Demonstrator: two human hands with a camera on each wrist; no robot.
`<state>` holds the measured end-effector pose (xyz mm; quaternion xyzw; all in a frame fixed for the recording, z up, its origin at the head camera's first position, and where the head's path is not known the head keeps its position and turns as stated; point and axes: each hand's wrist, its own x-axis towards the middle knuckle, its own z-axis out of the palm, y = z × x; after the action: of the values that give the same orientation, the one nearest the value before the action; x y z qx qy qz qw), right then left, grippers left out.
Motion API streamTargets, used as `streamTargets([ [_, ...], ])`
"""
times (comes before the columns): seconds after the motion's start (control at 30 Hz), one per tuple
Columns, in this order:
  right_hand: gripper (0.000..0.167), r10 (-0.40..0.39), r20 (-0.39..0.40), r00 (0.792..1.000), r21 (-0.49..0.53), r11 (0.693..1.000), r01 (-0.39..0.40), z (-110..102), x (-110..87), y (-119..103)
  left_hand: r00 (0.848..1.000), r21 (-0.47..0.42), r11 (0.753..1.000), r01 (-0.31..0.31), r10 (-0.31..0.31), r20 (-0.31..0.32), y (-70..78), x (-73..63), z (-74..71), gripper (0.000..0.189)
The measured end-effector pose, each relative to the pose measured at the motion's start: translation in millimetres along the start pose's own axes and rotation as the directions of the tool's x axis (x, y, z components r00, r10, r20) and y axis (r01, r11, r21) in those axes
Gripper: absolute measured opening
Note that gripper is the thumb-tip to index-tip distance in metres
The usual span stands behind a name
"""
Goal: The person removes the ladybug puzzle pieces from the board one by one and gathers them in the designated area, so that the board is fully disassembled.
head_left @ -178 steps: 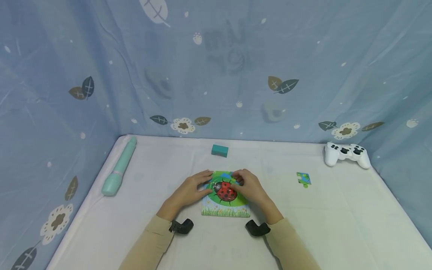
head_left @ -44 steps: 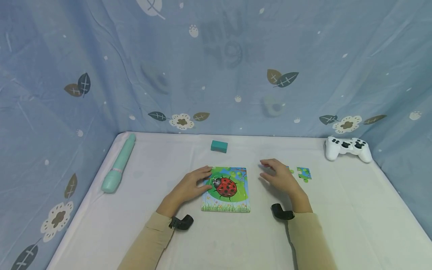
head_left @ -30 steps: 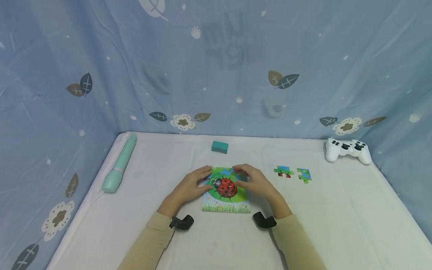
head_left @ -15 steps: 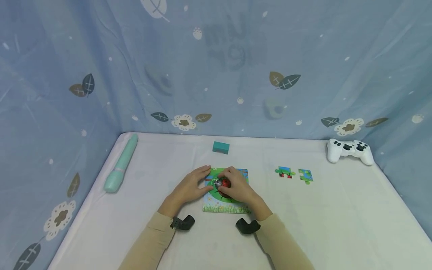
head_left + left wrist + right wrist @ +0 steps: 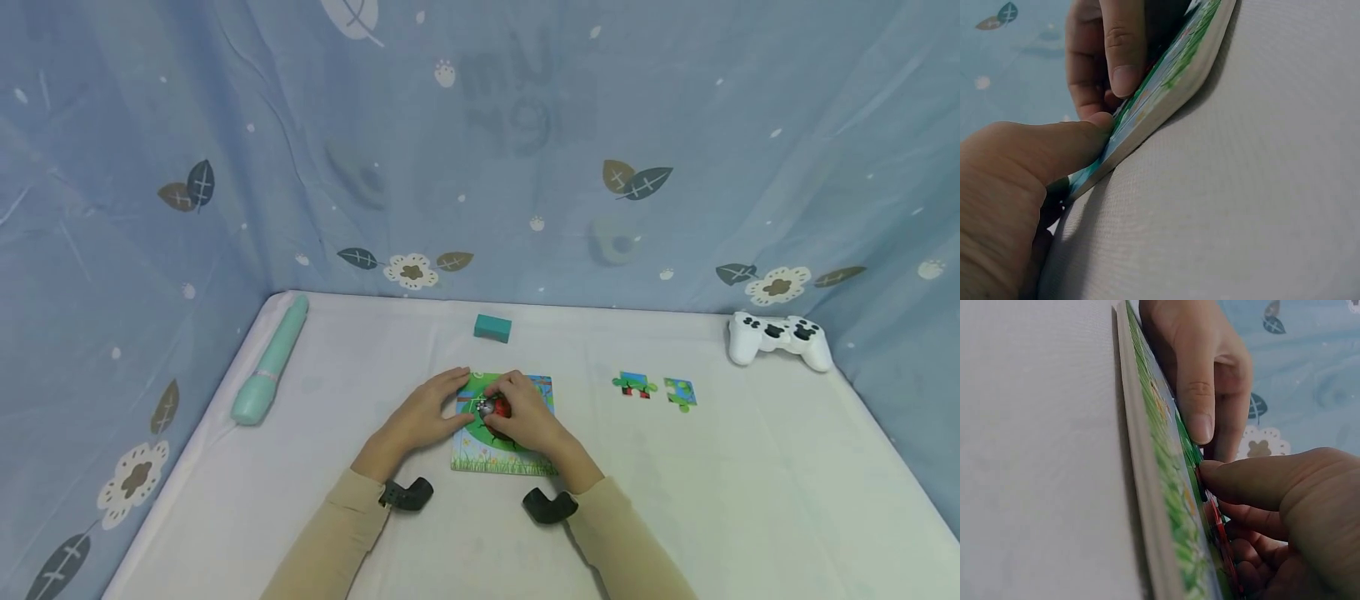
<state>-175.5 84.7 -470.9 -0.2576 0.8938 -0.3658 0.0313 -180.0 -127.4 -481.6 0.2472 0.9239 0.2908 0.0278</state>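
Observation:
A square ladybug jigsaw puzzle [image 5: 487, 461] lies flat on the white cloth, in front of the person. At its left edge the left hand [image 5: 422, 414] holds it, thumb [image 5: 1085, 140] on the picture side, the other fingers by the far left corner. Over the middle reaches the right hand [image 5: 528, 417], curled, its thumb [image 5: 1241, 478] and fingertips set around a puzzle piece by the ladybug's head; the palm hides part of the red body. To the right lie two loose puzzle pieces, one with red bits [image 5: 634, 384], one blue and green [image 5: 681, 392].
A small teal block [image 5: 492, 327] sits behind the puzzle. On the left lies a long mint-green wand-like object [image 5: 272, 360], and a white game controller [image 5: 780, 340] is at the back right. A blue patterned curtain [image 5: 480, 167] borders the table.
The puzzle piece with red bits now lies loose beside the other one. My right hand has come back from there to the puzzle's middle. My left hand stays at the left edge.

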Motion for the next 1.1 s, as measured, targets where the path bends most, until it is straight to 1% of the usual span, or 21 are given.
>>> streamTargets([
  [0.23,0.028,0.01,0.011,1.0,0.021,1.0,-0.01,-1.1,-0.2,-3.2,1.0,-0.002,1.0,0.012,-0.012,0.003,-0.1,-1.0,0.4,0.07],
  [0.4,0.029,0.002,0.007,1.0,0.032,0.999,-0.002,-0.9,0.5,-3.3,1.0,-0.018,1.0,0.025,-0.025,-0.006,0.4,-1.2,-0.1,0.072],
  [0.5,0.036,0.0,-0.005,1.0,0.038,0.999,0.0,-0.3,1.0,-3.0,1.0,-0.03,0.999,0.027,-0.027,-0.011,0.6,-1.5,-0.6,0.071],
  [0.63,0.054,0.004,-0.031,0.999,0.042,0.999,-0.003,1.2,1.4,-1.7,1.0,-0.035,0.999,0.029,-0.03,-0.01,0.6,-1.6,-0.4,0.071],
  [0.7,0.057,0.006,-0.044,0.999,0.045,0.999,-0.004,1.6,1.7,-1.5,0.999,-0.029,0.999,0.033,-0.033,-0.007,0.5,-1.4,-0.2,0.071],
  [0.87,0.051,0.019,-0.071,0.997,0.059,0.998,-0.015,2.0,3.0,-1.5,0.999,-0.037,0.999,0.032,-0.033,-0.018,1.9,-1.6,-1.2,0.071],
  [1.1,0.045,0.091,-0.101,0.991,0.138,0.987,-0.076,4.0,4.0,0.5,1.0,-0.03,0.999,0.025,-0.025,-0.004,3.3,-1.4,-2.5,0.073],
])
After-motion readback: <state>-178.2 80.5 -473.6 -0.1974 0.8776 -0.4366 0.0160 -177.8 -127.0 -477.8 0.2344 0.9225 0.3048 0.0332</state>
